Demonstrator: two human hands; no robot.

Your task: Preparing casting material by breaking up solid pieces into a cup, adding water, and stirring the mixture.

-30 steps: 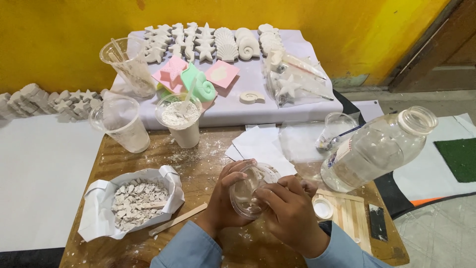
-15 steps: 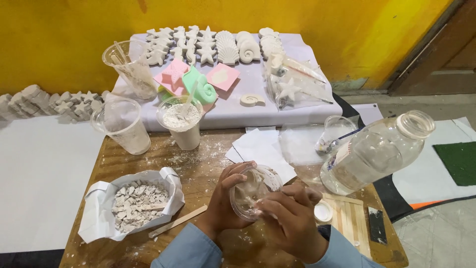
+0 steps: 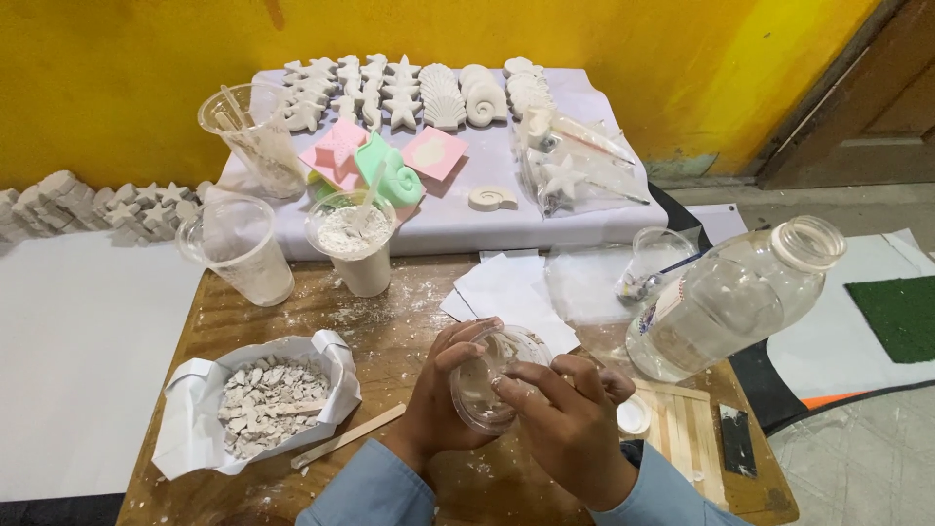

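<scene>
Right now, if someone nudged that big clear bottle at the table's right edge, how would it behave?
The clear bottle looks tilted rather than standing square, so it would probably tip or slide easily. It is uncapped with what seems a little clear liquid low inside, so a spill is likely. Its round, smooth body would probably roll toward the table edge.

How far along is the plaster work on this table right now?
Done: rows of white cast shells and stars lie on the cloth-covered board, beside pink and green moulds. In hand: the left hand cradles a clear plastic cup smeared white inside, while the right hand has its fingers at the rim. Left: white powder fills another plastic cup, broken plaster pieces sit in a paper tray, and the clear bottle stands open.
</scene>
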